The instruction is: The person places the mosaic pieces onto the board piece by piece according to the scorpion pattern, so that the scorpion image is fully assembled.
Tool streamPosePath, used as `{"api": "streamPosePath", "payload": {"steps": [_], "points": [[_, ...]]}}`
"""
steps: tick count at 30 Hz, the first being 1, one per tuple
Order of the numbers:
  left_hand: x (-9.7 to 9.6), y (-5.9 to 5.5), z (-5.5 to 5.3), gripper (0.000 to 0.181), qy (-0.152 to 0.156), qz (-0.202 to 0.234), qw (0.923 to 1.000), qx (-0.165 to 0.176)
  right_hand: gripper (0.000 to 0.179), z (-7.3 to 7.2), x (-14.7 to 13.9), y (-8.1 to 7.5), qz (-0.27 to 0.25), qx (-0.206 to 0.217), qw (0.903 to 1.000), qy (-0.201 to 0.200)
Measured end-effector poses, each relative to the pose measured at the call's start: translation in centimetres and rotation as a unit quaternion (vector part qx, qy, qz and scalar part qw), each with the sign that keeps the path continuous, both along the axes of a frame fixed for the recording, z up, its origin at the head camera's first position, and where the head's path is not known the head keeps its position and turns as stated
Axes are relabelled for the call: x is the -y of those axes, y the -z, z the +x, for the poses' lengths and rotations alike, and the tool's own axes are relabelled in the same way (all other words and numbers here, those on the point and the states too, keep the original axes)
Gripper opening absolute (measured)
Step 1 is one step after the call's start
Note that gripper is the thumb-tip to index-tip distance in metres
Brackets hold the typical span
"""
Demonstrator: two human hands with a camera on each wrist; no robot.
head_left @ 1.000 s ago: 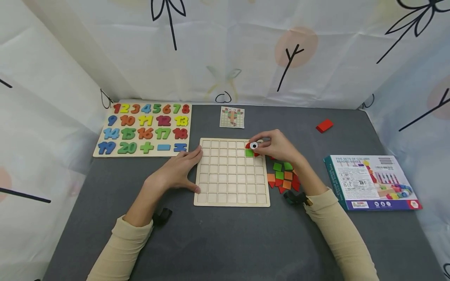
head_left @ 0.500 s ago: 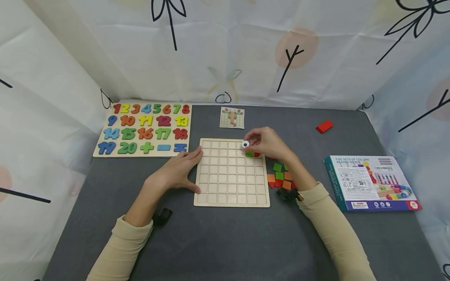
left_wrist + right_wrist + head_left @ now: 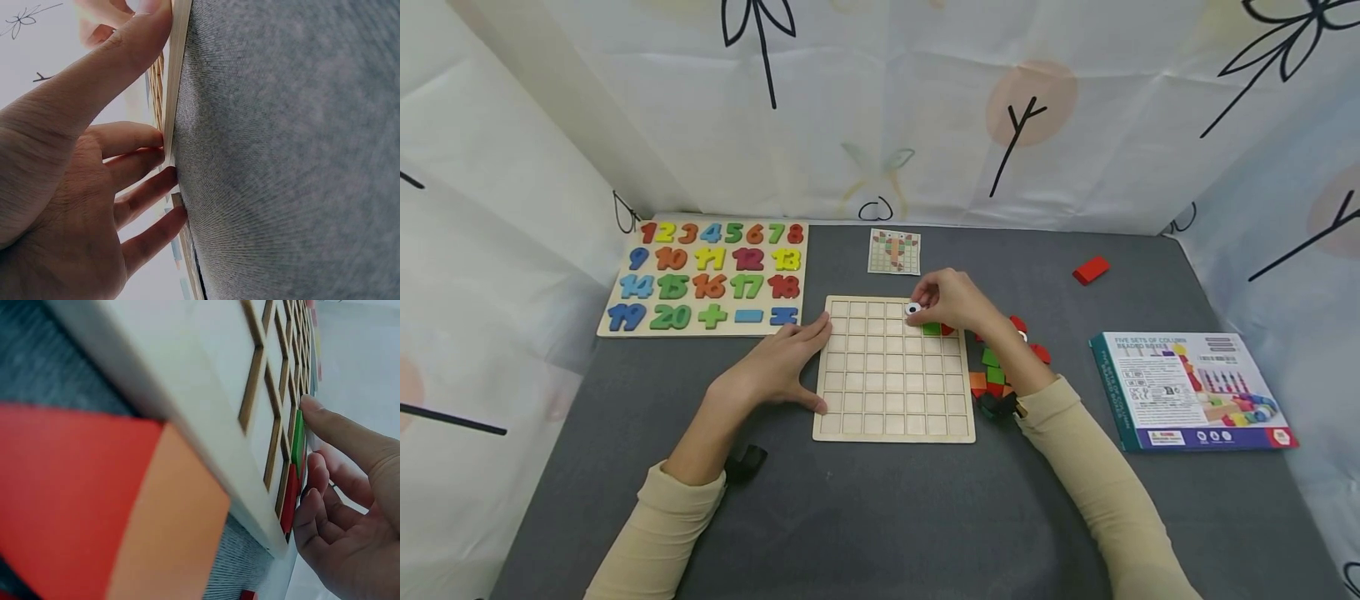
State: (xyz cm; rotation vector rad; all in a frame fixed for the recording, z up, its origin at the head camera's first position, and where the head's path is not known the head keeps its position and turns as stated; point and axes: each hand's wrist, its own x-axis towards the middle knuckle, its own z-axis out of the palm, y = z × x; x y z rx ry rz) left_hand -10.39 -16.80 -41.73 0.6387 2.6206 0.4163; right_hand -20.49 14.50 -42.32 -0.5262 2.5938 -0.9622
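A wooden grid board (image 3: pixel 875 383) lies on the dark table in the head view. My left hand (image 3: pixel 778 367) steadies its left edge, thumb and fingers spread and fairly straight; the left wrist view has the fingertips (image 3: pixel 164 139) right at that edge. At the board's top right, my right hand (image 3: pixel 953 302) pinches a white eye piece (image 3: pixel 913 308) with a black centre, held over the top row. A green tile (image 3: pixel 932 329) and a red tile (image 3: pixel 948 330) sit in cells beneath the hand, which hides part of that corner.
Loose green, orange and red tiles (image 3: pixel 995 375) lie right of the board, partly under the right wrist. A pattern card (image 3: pixel 894 252) is behind the board. A number puzzle (image 3: pixel 703 277) lies left, a boxed set (image 3: pixel 1198 390) right, and a red block (image 3: pixel 1091 270) at back right.
My right hand has moved left along the board's top row with the eye piece, uncovering some loose red pieces on the right. The left hand has stayed put.
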Motion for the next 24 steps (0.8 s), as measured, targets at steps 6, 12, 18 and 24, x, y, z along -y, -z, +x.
{"api": "streamPosePath", "payload": {"steps": [6,12,18,24], "points": [[0.1,0.1,0.0,0.131,0.001,-0.002,1.0000,-0.001,0.033,0.0,-0.2,0.0,-0.003,0.001,1.0000,-0.005],[0.1,0.1,-0.1,0.132,0.002,-0.003,1.0000,-0.002,0.033,0.2,-0.5,-0.4,0.000,0.002,0.9998,-0.017],[0.0,-0.1,0.0,0.133,-0.003,-0.006,1.0000,0.004,0.035,0.5,-0.7,-0.8,-0.005,0.008,0.9997,-0.022],[0.0,-0.2,0.0,0.132,-0.002,-0.006,1.0000,0.004,0.035,1.4,-1.9,-1.3,-0.018,0.006,0.9997,-0.013]]}}
